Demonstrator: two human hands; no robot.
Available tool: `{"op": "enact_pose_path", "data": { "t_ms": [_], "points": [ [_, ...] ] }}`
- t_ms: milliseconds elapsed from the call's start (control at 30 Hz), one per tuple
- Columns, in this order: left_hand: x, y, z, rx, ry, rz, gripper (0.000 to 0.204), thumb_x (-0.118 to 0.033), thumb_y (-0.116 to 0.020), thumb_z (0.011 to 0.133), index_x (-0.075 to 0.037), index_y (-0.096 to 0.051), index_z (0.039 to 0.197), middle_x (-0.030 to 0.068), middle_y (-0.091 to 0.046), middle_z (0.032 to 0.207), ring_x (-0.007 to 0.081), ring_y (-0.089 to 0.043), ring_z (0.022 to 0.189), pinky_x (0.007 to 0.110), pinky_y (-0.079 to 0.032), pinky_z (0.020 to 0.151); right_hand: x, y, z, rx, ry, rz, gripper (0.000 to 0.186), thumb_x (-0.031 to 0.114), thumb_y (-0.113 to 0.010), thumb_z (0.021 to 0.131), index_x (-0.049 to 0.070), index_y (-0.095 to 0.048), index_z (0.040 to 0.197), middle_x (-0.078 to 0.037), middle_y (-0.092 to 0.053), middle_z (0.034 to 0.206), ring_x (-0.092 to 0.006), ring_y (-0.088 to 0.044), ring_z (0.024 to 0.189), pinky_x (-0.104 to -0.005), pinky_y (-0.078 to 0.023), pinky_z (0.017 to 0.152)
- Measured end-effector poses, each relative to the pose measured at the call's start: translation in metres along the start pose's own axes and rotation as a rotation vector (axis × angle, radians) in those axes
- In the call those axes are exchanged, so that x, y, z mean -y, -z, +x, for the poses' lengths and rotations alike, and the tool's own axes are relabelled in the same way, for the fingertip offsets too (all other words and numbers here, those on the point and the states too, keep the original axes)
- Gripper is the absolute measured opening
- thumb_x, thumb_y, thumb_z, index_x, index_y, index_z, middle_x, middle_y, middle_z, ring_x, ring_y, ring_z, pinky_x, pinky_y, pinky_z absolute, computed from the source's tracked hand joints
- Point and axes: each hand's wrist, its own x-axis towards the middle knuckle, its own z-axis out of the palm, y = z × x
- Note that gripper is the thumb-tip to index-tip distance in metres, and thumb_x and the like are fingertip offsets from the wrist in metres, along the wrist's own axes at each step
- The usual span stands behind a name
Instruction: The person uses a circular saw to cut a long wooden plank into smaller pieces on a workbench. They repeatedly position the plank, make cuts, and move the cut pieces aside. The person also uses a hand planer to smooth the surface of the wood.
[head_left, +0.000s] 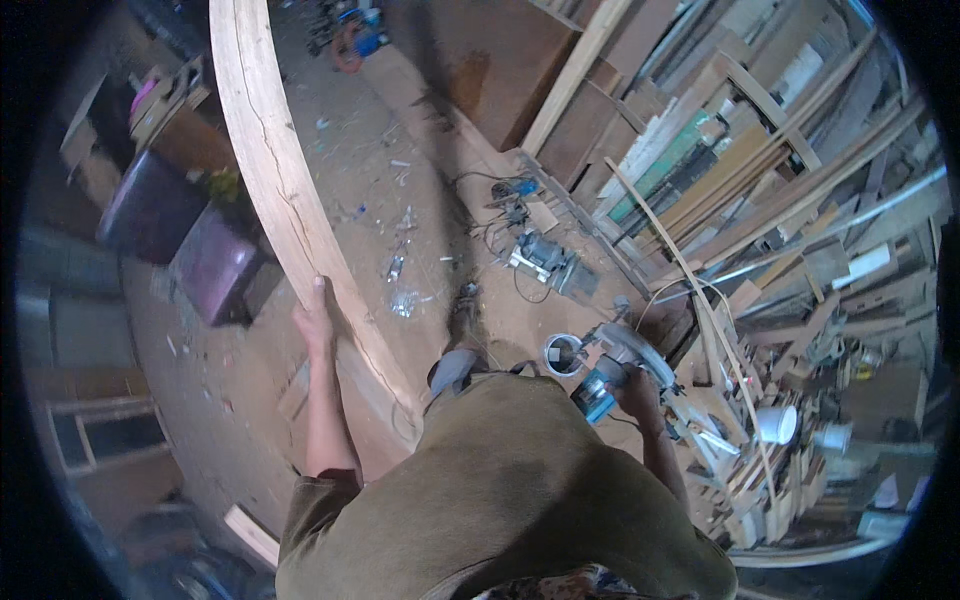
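A long pale plank point(265, 170) with a crack along it runs from the top edge down beside my body on the left. My left hand point(314, 318) is closed on this plank, its thumb over the face. At my right side, my right hand point(636, 392) grips a teal-and-grey circular saw point(605, 385). Just left of the saw, a small bucket point(562, 355) stands on the floor. Beyond that lies a grey power tool point(550, 265) with its cord, and a smaller blue tool point(515, 188).
Stacked boards and offcuts point(740, 170) fill the right side, with white buckets point(776, 424) among them. Purple padded items point(210, 265) and scrap wood are at the left. A dusty, littered floor point(380, 170) runs ahead, with more tools point(352, 38) at the far end.
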Motion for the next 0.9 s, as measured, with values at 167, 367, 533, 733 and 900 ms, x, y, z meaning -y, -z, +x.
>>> {"op": "enact_pose_path", "data": {
  "t_ms": [167, 367, 533, 733, 900],
  "points": [
    [-0.01, -0.094, 0.138, 0.176, -0.139, -0.039, 0.052, -0.039, -0.066, 0.098, 0.008, -0.067, 0.12, 0.0123, -0.07, 0.115, 0.0187, -0.064, 0.105, 0.032, -0.049, 0.094, 0.037, -0.001, 0.036, -0.111, -0.213, 0.175, 0.044, 0.037, -0.082, 0.075, 0.007, -0.073, 0.106, -0.024, -0.073, 0.099, -0.0405, -0.07, 0.097, -0.0503, -0.054, 0.083],
    [-0.124, -0.236, 0.222, 0.377, -0.262, -0.187, 0.059, -0.043, -0.067, 0.097, 0.009, -0.064, 0.124, 0.0143, -0.066, 0.124, 0.0192, -0.06, 0.116, 0.034, -0.045, 0.102, 0.047, -0.004, 0.041, -0.306, -0.233, 0.184, 0.055, 0.033, -0.081, 0.075, 0.01, -0.068, 0.122, -0.022, -0.073, 0.106, -0.0424, -0.069, 0.101, -0.0497, -0.054, 0.085],
    [-0.202, -0.331, 0.258, 0.539, -0.316, -0.227, 0.063, -0.044, -0.067, 0.098, 0.011, -0.061, 0.128, 0.0153, -0.065, 0.128, 0.0208, -0.059, 0.119, 0.033, -0.043, 0.104, 0.083, 0.016, 0.028, -0.207, -0.448, 0.221, 0.04, 0.032, -0.081, 0.076, 0.007, -0.074, 0.106, -0.022, -0.072, 0.092, -0.0412, -0.07, 0.089, -0.05, -0.054, 0.077],
    [-0.285, -0.425, 0.257, 0.592, -0.473, -0.316, 0.066, -0.044, -0.069, 0.096, 0.011, -0.06, 0.13, 0.0143, -0.064, 0.13, 0.0202, -0.058, 0.12, 0.032, -0.043, 0.104, 0.063, -0.014, 0.009, -0.306, -0.554, 0.265, 0.036, 0.032, -0.081, 0.075, 0.008, -0.075, 0.101, -0.022, -0.072, 0.088, -0.0407, -0.07, 0.086, -0.0494, -0.054, 0.075],
    [-0.377, -0.484, 0.229, 0.714, -0.445, -0.407, 0.067, -0.045, -0.071, 0.094, 0.01, -0.061, 0.13, 0.0144, -0.065, 0.129, 0.0211, -0.061, 0.118, 0.033, -0.045, 0.102, 0.039, -0.021, -0.02, -0.288, -0.66, 0.331, 0.037, 0.028, -0.083, 0.073, 0.008, -0.075, 0.103, -0.021, -0.073, 0.091, -0.0393, -0.071, 0.089, -0.0489, -0.054, 0.075]
  ]
}}
